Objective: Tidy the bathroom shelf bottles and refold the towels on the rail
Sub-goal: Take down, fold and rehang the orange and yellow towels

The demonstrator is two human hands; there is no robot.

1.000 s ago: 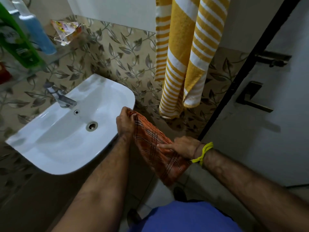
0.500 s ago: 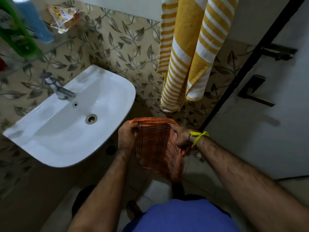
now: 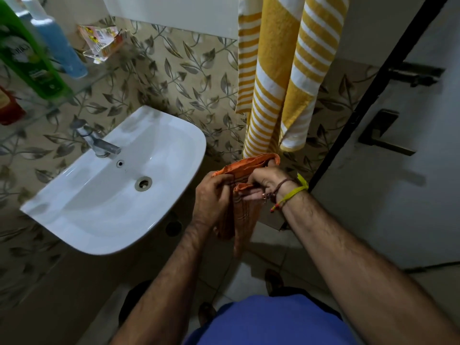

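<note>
A small orange checked towel (image 3: 245, 215) hangs folded between both hands, just right of the sink. My left hand (image 3: 211, 199) grips its left side and my right hand (image 3: 265, 181) pinches its top fold. A yellow and white striped towel (image 3: 278, 70) hangs down the wall above my hands; its rail is out of view. On the glass shelf (image 3: 82, 83) at upper left stand a green bottle (image 3: 27, 53), a blue bottle (image 3: 57, 43) and a red item (image 3: 8, 108). A crumpled sachet (image 3: 102, 42) lies at the shelf's far end.
A white wall sink (image 3: 179, 155) with a chrome tap (image 3: 99, 143) sits left of my hands. A white door (image 3: 403, 170) with a dark lever handle (image 3: 385, 135) and black frame stands at the right. Tiled floor lies below.
The orange towel went from stretched out slanting, to held flat between both hands, to folded narrower with the hands brought close together. The view has tilted a little.
</note>
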